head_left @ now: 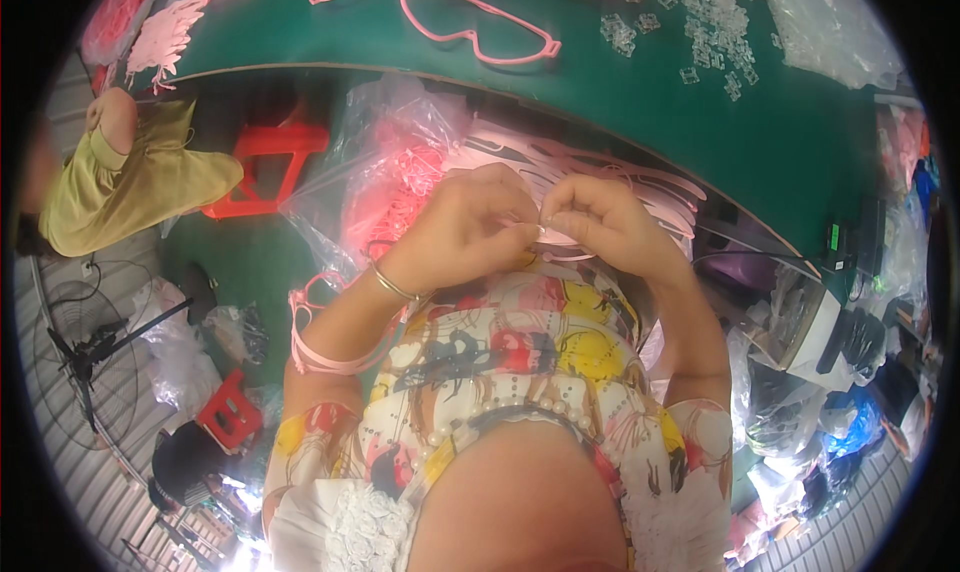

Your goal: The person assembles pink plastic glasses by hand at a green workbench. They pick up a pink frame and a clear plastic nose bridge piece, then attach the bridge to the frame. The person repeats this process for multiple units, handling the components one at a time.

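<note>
My left hand and my right hand meet in front of my body, below the table edge. Both are closed, thumbs and fingers pinched together with the tips almost touching. A tiny pale bit shows between them, too small to name. Just behind and beneath my hands lies a stack of pink eyeglass frames. Another pink eyeglass frame hangs around my left forearm. Beside my left hand is a clear plastic bag with pinkish-red pieces in it.
On the green table lie a pink eyeglass frame, a heap of small clear plastic pieces and a clear bag. At left are a person's olive sleeve, a red stool and a fan. Bags crowd the right.
</note>
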`<action>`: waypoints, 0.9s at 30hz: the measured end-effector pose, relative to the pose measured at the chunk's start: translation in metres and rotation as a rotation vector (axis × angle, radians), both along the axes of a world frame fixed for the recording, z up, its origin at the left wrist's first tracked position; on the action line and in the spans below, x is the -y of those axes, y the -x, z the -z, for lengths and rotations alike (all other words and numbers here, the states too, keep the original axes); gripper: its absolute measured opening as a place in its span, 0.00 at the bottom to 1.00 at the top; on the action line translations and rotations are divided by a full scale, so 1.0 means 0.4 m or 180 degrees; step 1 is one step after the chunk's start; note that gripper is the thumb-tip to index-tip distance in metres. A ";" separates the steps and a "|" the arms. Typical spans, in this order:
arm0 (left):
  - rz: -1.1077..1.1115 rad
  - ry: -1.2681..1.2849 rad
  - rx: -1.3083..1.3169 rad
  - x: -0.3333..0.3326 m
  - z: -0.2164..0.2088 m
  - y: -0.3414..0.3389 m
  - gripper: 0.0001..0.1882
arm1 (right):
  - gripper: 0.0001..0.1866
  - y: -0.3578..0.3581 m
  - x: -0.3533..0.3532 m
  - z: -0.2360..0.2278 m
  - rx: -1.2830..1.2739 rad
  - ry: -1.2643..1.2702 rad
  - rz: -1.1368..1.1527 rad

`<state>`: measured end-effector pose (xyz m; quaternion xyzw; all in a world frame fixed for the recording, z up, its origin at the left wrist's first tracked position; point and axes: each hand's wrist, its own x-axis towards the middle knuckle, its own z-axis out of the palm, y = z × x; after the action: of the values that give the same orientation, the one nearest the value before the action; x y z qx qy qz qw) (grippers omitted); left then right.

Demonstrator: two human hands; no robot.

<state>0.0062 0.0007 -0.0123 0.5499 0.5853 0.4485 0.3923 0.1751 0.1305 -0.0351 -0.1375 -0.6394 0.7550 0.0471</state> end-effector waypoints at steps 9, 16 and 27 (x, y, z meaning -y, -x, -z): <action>-0.0149 0.0115 -0.0726 0.029 0.000 -0.005 0.11 | 0.08 -0.008 -0.020 -0.030 0.0723 -0.0107 -0.0588; -0.0273 -0.0404 -0.0523 0.018 -0.014 -0.012 0.12 | 0.08 0.005 -0.003 -0.038 0.0516 -0.0308 -0.0259; -0.0878 0.1073 0.1774 0.020 0.006 -0.030 0.12 | 0.05 0.042 0.041 0.015 -0.0789 -0.3104 0.1128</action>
<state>0.0183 -0.0075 -0.0147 0.2497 0.5903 0.5272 0.5579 0.1584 0.1141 -0.0410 -0.1153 -0.8728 0.3612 0.3075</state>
